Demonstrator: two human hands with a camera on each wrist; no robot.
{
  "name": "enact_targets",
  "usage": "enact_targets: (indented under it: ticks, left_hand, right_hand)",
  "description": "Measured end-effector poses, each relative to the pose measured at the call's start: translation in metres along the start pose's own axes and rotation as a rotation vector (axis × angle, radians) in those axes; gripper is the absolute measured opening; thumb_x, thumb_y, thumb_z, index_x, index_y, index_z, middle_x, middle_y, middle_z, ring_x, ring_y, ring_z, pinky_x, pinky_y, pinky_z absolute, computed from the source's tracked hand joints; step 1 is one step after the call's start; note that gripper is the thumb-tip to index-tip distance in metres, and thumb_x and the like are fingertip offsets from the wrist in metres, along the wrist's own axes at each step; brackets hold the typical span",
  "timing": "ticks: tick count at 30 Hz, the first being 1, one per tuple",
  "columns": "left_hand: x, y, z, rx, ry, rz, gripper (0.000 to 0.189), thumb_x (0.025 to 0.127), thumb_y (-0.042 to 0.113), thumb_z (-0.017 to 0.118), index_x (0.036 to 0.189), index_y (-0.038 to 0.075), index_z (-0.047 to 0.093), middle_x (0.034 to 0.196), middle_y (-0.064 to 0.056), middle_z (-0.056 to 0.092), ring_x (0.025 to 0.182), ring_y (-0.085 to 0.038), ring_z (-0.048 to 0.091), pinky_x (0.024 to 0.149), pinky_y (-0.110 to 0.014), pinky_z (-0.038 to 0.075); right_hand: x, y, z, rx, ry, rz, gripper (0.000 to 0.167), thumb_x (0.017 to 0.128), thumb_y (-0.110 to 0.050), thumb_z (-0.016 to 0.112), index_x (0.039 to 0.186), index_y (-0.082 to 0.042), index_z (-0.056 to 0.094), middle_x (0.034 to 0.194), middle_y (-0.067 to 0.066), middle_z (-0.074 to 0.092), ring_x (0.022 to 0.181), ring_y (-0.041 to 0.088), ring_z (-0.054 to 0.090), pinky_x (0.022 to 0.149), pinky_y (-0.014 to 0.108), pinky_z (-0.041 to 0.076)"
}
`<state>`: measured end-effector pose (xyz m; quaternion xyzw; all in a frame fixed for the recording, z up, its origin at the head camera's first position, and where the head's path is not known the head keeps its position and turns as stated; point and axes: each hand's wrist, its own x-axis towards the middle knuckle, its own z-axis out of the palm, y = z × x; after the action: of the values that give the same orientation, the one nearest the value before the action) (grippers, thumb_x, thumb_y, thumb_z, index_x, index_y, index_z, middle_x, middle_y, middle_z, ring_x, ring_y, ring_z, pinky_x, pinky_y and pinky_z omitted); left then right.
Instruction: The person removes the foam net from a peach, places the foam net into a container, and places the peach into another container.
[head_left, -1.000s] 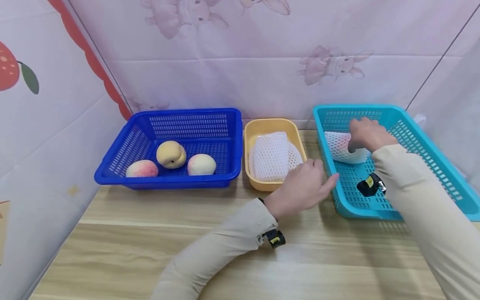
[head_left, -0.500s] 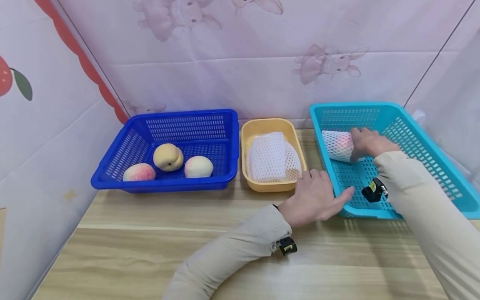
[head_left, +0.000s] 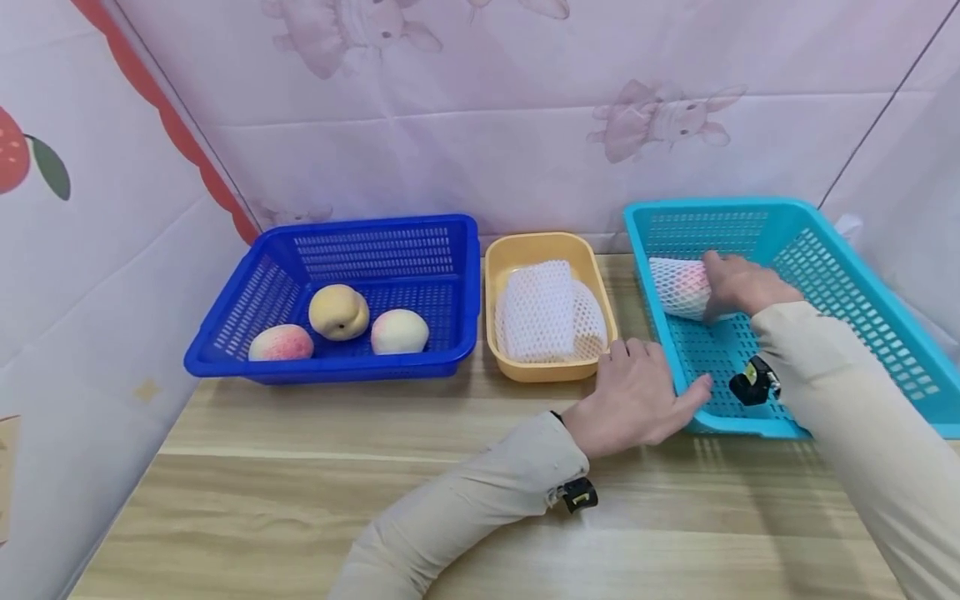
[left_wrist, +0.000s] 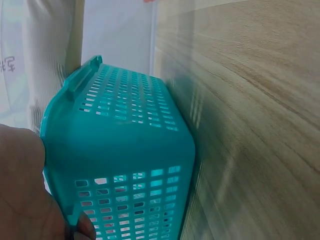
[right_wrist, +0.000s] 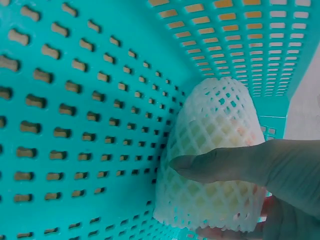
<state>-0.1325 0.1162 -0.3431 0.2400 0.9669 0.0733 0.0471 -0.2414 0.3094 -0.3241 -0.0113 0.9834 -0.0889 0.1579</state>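
Inside the teal basket, by its left wall, lies a peach in a white foam net. My right hand holds it, with the thumb across the netting and other fingers at its far side. The peach's pink skin shows through the mesh. My left hand grips the basket's near left rim, thumb over the top edge and a fingertip against the outside wall. Its other fingers are partly hidden.
A yellow tray holding several white foam nets stands left of the teal basket. Farther left, a blue basket contains three bare peaches. A printed cloth wall rises behind the wooden table.
My left hand has moved right and taken hold of the teal basket's rim. My right hand has come down onto the netted peach and closed around it.
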Motion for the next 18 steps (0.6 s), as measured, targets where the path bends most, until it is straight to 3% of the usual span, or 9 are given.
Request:
enact_targets:
  ticks: [8, 18]
  left_hand:
    - [0.002, -0.001, 0.002, -0.006, 0.052, 0.044, 0.063, 0.093, 0.07, 0.025, 0.087, 0.015, 0.055, 0.09, 0.0, 0.054, 0.083, -0.015, 0.039, 0.075, -0.027, 0.034]
    - [-0.003, 0.0, 0.007, 0.01, 0.145, 0.056, 0.051, 0.097, 0.058, 0.027, 0.084, 0.015, 0.052, 0.087, 0.0, 0.052, 0.08, -0.016, 0.035, 0.074, -0.029, 0.032]
  right_hand:
    - [0.004, 0.003, 0.003, -0.032, 0.013, 0.003, 0.087, 0.077, -0.008, 0.075, 0.139, 0.014, 0.019, 0.128, 0.045, 0.032, 0.115, 0.061, 0.035, 0.086, 0.068, 0.04]
    - [0.011, 0.002, 0.008, 0.018, 0.003, -0.012, 0.09, 0.081, -0.005, 0.07, 0.143, 0.017, 0.009, 0.141, 0.045, 0.016, 0.128, 0.06, 0.02, 0.097, 0.069, 0.031]
